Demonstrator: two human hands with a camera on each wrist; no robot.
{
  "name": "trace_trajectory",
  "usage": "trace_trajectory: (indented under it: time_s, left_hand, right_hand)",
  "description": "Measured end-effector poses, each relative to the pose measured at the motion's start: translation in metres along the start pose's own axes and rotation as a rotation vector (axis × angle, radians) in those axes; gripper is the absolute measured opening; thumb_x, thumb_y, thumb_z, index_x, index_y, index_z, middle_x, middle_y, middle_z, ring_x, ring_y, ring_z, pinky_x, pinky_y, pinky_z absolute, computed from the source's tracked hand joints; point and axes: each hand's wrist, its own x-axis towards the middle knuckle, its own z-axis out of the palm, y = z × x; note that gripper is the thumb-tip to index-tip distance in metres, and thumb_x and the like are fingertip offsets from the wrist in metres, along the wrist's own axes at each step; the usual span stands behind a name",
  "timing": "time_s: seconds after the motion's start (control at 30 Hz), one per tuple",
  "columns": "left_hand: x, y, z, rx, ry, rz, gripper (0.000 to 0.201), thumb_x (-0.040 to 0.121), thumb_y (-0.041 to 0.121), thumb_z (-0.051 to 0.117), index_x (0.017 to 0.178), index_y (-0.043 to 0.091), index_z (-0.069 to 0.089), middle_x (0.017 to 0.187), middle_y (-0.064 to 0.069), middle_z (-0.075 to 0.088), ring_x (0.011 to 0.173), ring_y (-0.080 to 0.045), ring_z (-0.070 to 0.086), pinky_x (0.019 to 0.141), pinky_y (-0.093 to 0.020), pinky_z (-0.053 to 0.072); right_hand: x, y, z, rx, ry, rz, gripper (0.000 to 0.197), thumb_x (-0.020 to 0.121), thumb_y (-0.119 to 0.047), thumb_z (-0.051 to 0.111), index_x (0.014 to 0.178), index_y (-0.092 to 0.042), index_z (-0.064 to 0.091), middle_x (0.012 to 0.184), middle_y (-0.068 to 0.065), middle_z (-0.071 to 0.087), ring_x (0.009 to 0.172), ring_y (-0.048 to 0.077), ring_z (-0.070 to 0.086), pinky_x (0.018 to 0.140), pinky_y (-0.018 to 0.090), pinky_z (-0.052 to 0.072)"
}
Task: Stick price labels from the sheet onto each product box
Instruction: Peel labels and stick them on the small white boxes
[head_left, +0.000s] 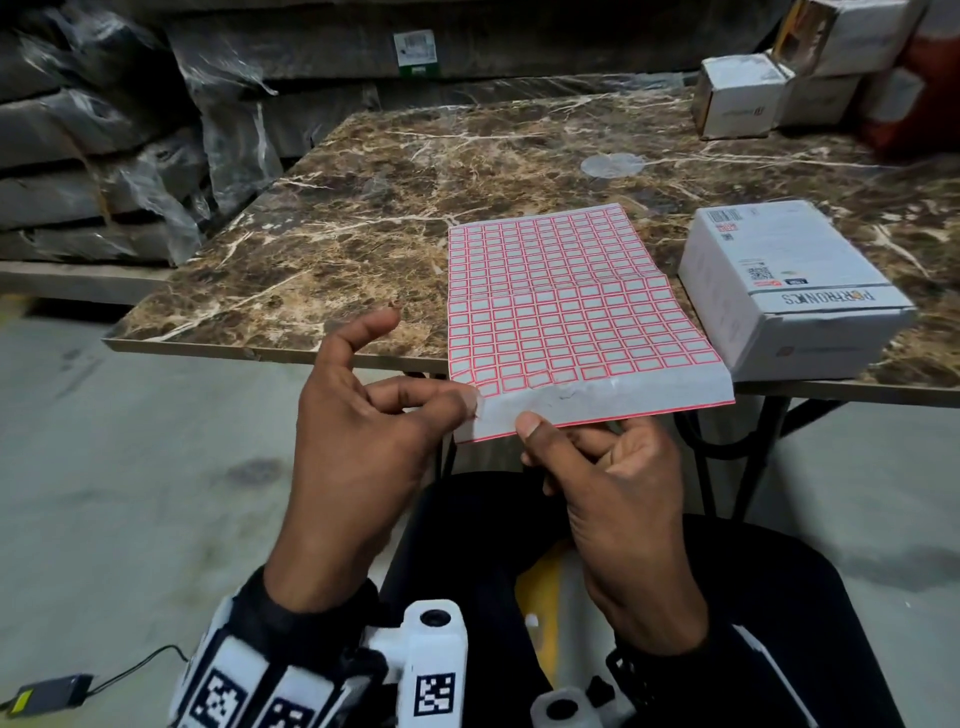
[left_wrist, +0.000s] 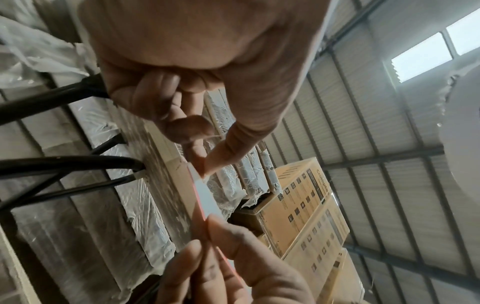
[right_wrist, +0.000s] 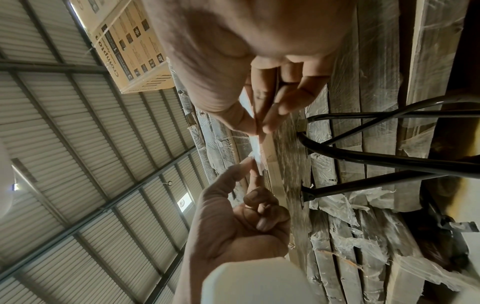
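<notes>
A: what's nearest on my feed?
B: two hands on one label sheet (head_left: 566, 306); right hand (head_left: 618, 499) pinches its near edge, left hand (head_left: 363, 415) pinches a label at the corner; sheet's half over the table (head_left: 322, 249) edge.
A: boxes?
B: one white box (head_left: 789, 291) just right of it; I count three more boxes (head_left: 743, 96) at the far corner.

Mostly paper, card and fake marble here

A matt paper label sheet (head_left: 566, 301) is laid on a glossy brown marble-look tabletop (head_left: 363, 218); the white box (head_left: 789, 291) is smooth matt cardboard, the table legs (right_wrist: 389, 156) glossy black metal tube, and crinkled clear plastic wrap (head_left: 130, 156) is seen behind.
</notes>
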Motion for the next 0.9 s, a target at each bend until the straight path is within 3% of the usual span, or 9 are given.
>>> trace_trajectory:
  time_s: [0.1, 0.3, 0.43, 0.53, 0.63, 0.77, 0.9]
  left_hand:
    - [0.004, -0.001, -0.002, -0.115, -0.002, -0.072, 0.076, 0.077, -0.011, 0.079, 0.138, 0.021, 0.048, 0.072, -0.011, 0.077, 0.037, -0.007, 0.048, 0.04, -0.017, 0.036]
    - [0.007, -0.003, -0.005, -0.184, -0.023, -0.151, 0.069, 0.079, -0.011, 0.077, 0.135, 0.02, 0.051, 0.087, -0.02, 0.079, 0.035, -0.008, 0.042, 0.037, -0.018, 0.03]
    - [0.008, -0.004, -0.007, -0.188, -0.014, -0.161, 0.068, 0.079, -0.011, 0.077, 0.135, 0.019, 0.052, 0.079, -0.016, 0.078, 0.035, -0.009, 0.04, 0.036, -0.018, 0.028]
    - [0.01, -0.004, -0.009, -0.191, 0.011, -0.168, 0.067, 0.078, -0.01, 0.077, 0.134, 0.019, 0.054, 0.065, -0.006, 0.071, 0.038, -0.011, 0.034, 0.037, -0.02, 0.027]
    - [0.014, -0.002, -0.014, -0.213, 0.042, -0.162, 0.067, 0.077, -0.008, 0.078, 0.133, 0.02, 0.056, 0.063, -0.004, 0.069, 0.042, -0.012, 0.032, 0.037, -0.02, 0.027]
    - [0.011, 0.001, -0.013, -0.222, 0.018, -0.155, 0.066, 0.077, -0.007, 0.078, 0.133, 0.021, 0.056, 0.067, -0.005, 0.072, 0.043, -0.013, 0.034, 0.038, -0.02, 0.028]
    - [0.008, 0.004, -0.01, -0.273, -0.029, -0.167, 0.068, 0.077, -0.004, 0.077, 0.136, 0.02, 0.055, 0.054, -0.002, 0.063, 0.041, -0.012, 0.033, 0.039, -0.019, 0.03]
  right_hand:
    - [-0.001, -0.001, 0.0, 0.007, -0.006, -0.001, 0.052, 0.072, -0.038, 0.083, 0.121, -0.029, 0.07, 0.107, 0.0, 0.083, 0.089, 0.017, 0.079, 0.071, 0.022, 0.057]
    - [-0.002, -0.002, 0.0, -0.006, 0.007, -0.004, 0.053, 0.073, -0.038, 0.083, 0.124, -0.029, 0.069, 0.107, 0.001, 0.082, 0.088, 0.017, 0.079, 0.072, 0.023, 0.057]
    - [-0.002, -0.004, 0.003, -0.004, 0.021, 0.009, 0.055, 0.072, -0.04, 0.083, 0.124, -0.027, 0.07, 0.106, -0.001, 0.083, 0.087, 0.016, 0.079, 0.072, 0.023, 0.057]
    - [-0.001, -0.005, 0.001, 0.001, 0.03, 0.015, 0.038, 0.084, -0.022, 0.085, 0.118, -0.027, 0.07, 0.1, 0.0, 0.083, 0.079, 0.014, 0.077, 0.067, 0.02, 0.055]
    - [0.0, -0.006, 0.0, -0.001, 0.038, 0.017, 0.034, 0.088, -0.009, 0.083, 0.113, -0.029, 0.07, 0.096, -0.001, 0.083, 0.073, 0.014, 0.076, 0.063, 0.02, 0.054]
    - [-0.001, -0.008, 0.001, -0.005, 0.032, 0.026, 0.038, 0.09, -0.012, 0.081, 0.121, -0.028, 0.067, 0.097, -0.003, 0.083, 0.077, 0.017, 0.078, 0.06, 0.022, 0.054]
    - [-0.002, -0.016, 0.005, 0.022, 0.049, 0.05, 0.037, 0.087, -0.027, 0.085, 0.12, -0.025, 0.069, 0.098, -0.001, 0.083, 0.077, 0.021, 0.079, 0.057, 0.025, 0.054]
